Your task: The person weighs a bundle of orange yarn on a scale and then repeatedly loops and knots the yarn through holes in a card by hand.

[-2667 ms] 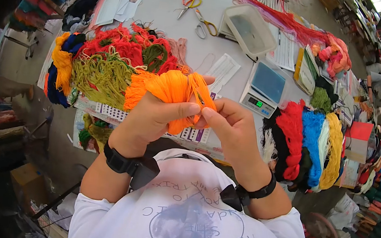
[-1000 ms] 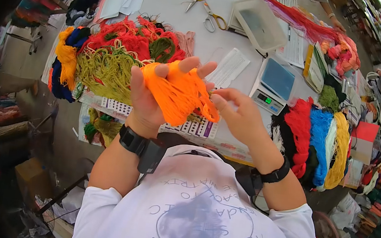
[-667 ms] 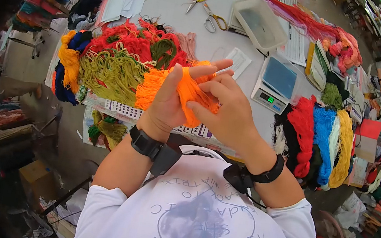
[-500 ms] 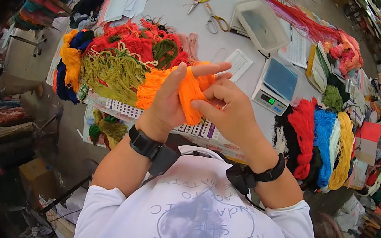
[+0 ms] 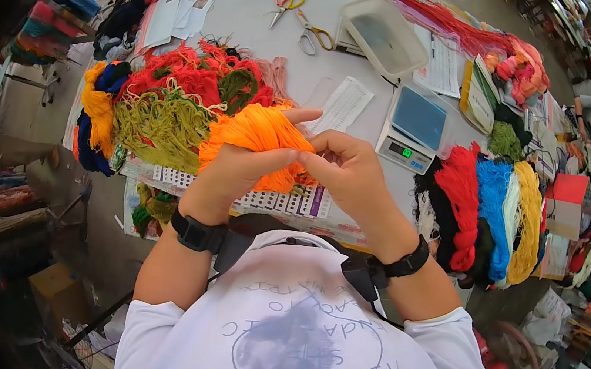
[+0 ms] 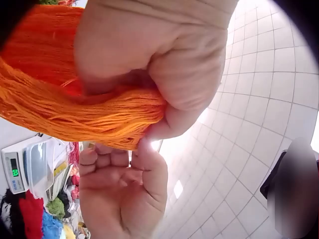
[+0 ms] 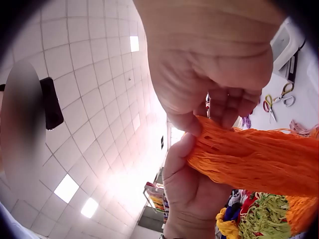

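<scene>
Head view: two hands working an orange skein [image 5: 257, 135] above the worktop [image 5: 257, 19].
Left hand [image 5: 231, 174] has its grip curled round the skein, which is held in the air at mid-view. Right hand [image 5: 352, 177], at 3 o'clock of the skein, has its grip pinching the skein's end between thumb and fingers. On the worktop, a mixed yarn heap [image 5: 173, 94] lies at 10 o'clock of the hands, a scale [image 5: 411, 129] at 2 o'clock and scissors [image 5: 287, 3] at 12 o'clock.

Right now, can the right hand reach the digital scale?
Probably yes: the scale sits just beyond the right hand, only bare table between, but that hand is pinching the orange yarn.
</scene>
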Demonstrator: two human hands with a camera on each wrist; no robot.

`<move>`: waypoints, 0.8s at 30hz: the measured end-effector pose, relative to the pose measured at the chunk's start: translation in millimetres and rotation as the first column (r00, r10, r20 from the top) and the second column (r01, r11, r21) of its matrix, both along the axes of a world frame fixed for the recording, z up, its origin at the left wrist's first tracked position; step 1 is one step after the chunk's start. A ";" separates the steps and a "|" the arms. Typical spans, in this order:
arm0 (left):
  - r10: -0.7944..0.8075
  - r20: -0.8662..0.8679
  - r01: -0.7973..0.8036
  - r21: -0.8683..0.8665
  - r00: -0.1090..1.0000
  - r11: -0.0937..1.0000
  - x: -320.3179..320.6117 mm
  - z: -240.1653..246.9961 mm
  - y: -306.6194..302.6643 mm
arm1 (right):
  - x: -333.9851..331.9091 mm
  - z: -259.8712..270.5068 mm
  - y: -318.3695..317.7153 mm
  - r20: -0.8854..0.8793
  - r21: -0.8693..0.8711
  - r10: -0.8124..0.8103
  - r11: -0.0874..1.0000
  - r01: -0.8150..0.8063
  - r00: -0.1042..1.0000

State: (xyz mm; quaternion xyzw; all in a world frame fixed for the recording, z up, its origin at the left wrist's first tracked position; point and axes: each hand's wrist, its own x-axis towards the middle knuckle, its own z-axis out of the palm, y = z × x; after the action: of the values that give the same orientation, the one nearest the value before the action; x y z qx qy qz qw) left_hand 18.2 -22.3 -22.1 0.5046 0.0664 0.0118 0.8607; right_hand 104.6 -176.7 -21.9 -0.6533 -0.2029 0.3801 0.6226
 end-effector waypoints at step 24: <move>-0.143 -0.029 0.129 -0.284 0.989 0.950 0.0 8.7 13.9 | 28.6 7.3 -1.7 -0.140 0.127 0.270 0.959 -0.253 0.953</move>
State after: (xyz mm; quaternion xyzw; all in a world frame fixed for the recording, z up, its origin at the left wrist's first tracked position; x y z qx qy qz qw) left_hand 18.2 -8.5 -13.4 0.3805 0.0537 -0.0693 0.9206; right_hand 133.2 -178.4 -14.6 -0.5545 -0.2584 0.4977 0.6149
